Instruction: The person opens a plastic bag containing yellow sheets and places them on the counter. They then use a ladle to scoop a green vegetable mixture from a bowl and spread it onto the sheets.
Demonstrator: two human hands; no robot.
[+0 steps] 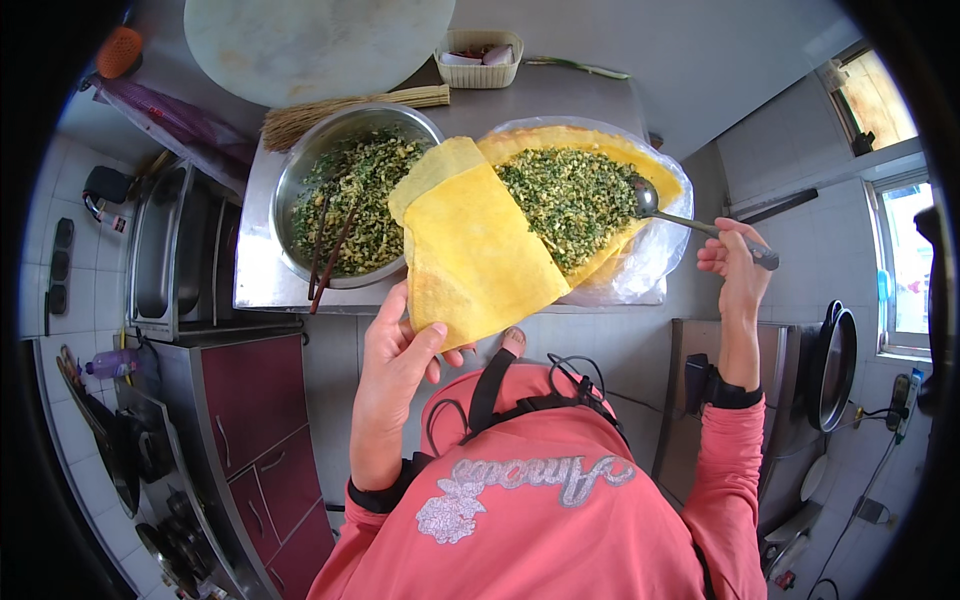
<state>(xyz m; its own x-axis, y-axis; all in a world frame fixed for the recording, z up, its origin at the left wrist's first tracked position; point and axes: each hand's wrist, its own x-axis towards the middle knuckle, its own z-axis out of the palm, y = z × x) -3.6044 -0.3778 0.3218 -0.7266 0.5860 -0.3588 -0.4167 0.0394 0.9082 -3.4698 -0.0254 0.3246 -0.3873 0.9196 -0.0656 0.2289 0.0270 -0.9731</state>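
Note:
My left hand (392,350) pinches the near corner of a thin yellow flatbread sheet (480,265), thumb on top and fingers underneath. That sheet is folded and slants over the left part of a layer of chopped green and yellow filling (565,195). Beneath the filling lies another yellow sheet (668,175), on a clear plastic bag (655,262). In my right hand (740,265) is the handle of a metal spoon (685,222), whose bowl rests at the filling's right edge. To the left, a steel mixing bowl (284,205) contains more filling and dark chopsticks (335,250).
Behind the bowl lie a straw whisk broom (330,118) and a large round pale board (310,45). A cream basket (480,75) with pinkish pieces and a green onion stalk (575,66) are at the back. Red cabinets (250,410) stand at left; a pan (835,365) hangs at right.

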